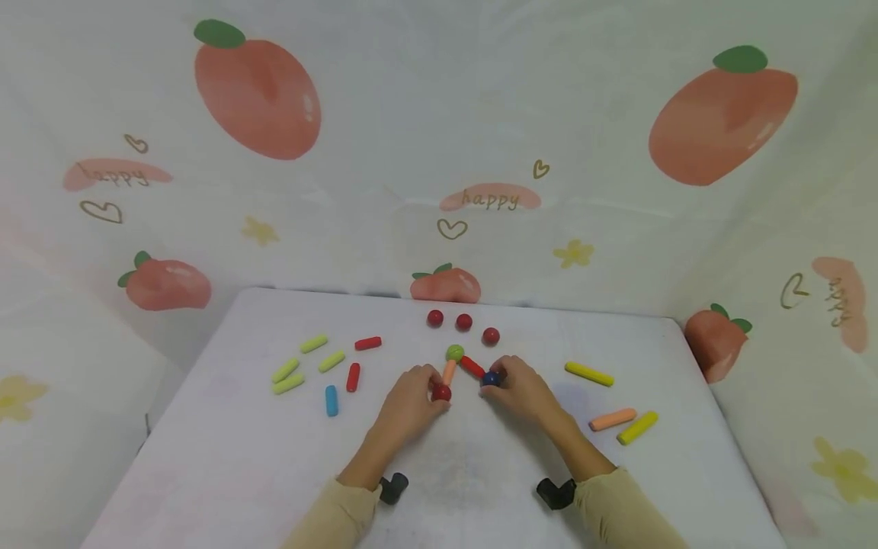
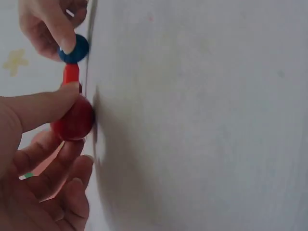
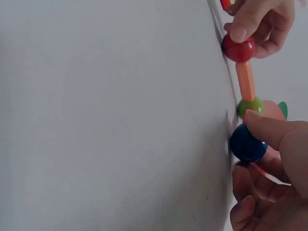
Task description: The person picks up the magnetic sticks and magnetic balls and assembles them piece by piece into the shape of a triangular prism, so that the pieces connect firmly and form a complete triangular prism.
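On the white table a green ball (image 1: 455,352) has an orange stick (image 1: 449,373) and a red stick (image 1: 472,367) running from it in a V. At the near end of the orange stick is a red ball (image 1: 442,393), pinched between thumb and fingers of my left hand (image 1: 411,396). A blue ball (image 1: 490,379) sits at the red stick's other end, and my right hand (image 1: 523,390) pinches it. The right wrist view shows the orange stick (image 3: 245,81) meeting both the red ball (image 3: 239,47) and the green ball (image 3: 250,107).
Three red balls (image 1: 464,322) lie behind the joined pieces. To the left are several lime sticks (image 1: 332,361), two red sticks (image 1: 353,377) and a blue stick (image 1: 332,400). Two yellow sticks (image 1: 589,374) and an orange stick (image 1: 613,419) lie at right.
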### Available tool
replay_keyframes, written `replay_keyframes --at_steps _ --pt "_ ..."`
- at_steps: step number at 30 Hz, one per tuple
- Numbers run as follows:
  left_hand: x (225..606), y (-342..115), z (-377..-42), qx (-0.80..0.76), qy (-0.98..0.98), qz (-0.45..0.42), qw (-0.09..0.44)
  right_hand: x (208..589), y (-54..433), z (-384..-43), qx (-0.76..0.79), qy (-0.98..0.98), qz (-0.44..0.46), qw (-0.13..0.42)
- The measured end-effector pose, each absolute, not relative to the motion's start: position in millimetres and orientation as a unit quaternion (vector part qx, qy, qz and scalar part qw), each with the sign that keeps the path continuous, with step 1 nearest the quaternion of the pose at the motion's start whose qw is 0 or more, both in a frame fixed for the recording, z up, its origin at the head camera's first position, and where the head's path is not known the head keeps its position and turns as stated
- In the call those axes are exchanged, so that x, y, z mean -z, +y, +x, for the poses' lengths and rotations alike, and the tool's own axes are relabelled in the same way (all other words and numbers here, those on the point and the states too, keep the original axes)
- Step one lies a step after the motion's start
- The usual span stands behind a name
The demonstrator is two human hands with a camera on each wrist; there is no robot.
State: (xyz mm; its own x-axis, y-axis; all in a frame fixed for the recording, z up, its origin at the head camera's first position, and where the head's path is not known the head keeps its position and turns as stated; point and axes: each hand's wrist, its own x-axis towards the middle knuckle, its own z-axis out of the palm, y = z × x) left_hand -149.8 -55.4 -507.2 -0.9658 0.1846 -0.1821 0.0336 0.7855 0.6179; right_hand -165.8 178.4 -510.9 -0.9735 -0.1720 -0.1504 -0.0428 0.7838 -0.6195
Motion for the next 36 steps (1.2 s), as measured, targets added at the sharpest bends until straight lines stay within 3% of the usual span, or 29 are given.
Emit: replay_keyframes --at_steps 5,12,21,27,36 --pt "511 -60 -155 -0.316 0.944 0.045 0.086 516 174 -155 0.346 0.932 -0.047 0.095" --pt "501 -77 -158 -0.359 0.928 0.023 0.097 523 174 -150 0.380 0.920 -0.047 0.081" --pt "490 -142 -173 -0.373 0.927 -0.022 0.011 523 174 -153 0.390 0.917 -0.052 0.072" --pt "494 -166 -173 -0.338 0.939 -0.052 0.038 523 173 -150 0.389 0.917 -0.039 0.074" --pt "507 -159 -173 -0.303 0.951 -0.043 0.044 526 177 -144 0.403 0.912 -0.034 0.074"
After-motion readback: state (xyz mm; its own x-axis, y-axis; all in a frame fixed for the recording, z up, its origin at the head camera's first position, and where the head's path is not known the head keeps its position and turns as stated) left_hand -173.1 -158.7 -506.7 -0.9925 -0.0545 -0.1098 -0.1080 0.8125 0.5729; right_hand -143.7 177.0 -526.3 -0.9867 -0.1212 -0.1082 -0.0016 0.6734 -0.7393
